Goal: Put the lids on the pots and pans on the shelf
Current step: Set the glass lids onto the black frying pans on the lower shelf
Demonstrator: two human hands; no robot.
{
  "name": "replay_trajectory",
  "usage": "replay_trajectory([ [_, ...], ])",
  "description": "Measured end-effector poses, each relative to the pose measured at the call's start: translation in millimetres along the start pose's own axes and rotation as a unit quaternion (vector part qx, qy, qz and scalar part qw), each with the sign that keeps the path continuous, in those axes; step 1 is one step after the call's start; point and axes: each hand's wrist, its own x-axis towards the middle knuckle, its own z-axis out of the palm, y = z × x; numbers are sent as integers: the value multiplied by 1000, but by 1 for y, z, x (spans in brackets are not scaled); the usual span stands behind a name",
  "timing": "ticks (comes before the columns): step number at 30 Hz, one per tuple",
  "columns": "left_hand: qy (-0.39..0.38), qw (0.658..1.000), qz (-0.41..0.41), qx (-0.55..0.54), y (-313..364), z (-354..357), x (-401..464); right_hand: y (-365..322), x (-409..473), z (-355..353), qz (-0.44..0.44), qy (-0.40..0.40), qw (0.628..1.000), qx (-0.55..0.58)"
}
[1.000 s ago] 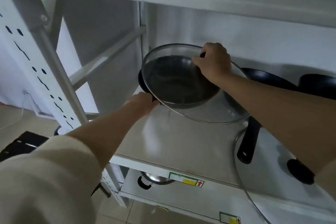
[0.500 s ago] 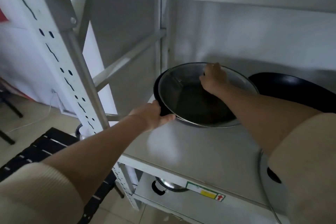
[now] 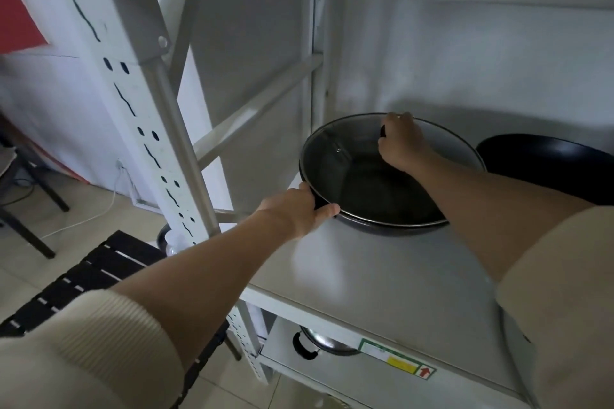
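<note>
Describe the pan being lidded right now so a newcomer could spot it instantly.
On the white metal shelf, look to its back left corner beside the rear upright. The black pan there has a glass lid on it and both hands touching it; the black pan to its right has no lid.

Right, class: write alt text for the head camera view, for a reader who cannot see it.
A right hand holds a glass lid by its knob on a black pan while the left hand grips the pan's near rim, on a white metal shelf.
</note>
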Motion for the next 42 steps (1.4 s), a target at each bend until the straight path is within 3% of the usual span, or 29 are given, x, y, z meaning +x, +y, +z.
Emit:
replay_trajectory([
  [13, 0, 1000, -4, 31, -1, 0, -4, 1, -18, -6, -6, -55, 998, 14],
  [20, 137, 989, -39, 49, 33, -20, -22, 6, -58, -28, -26, -46, 999, 8],
  [28, 179, 969, 90, 143, 112, -27, -72, 74, -145, -101, 1, -1, 1000, -30],
  [32, 177, 959, 146, 167, 177, -14, -93, 136, -198, -139, 57, 13, 998, -35],
  [39, 112, 959, 200, 168, 285, 36, -86, 224, -258, -156, 143, -7, 988, -59],
  [42, 90, 970, 173, 147, 305, 53, -86, 239, -269, -144, 148, -11, 988, -49],
])
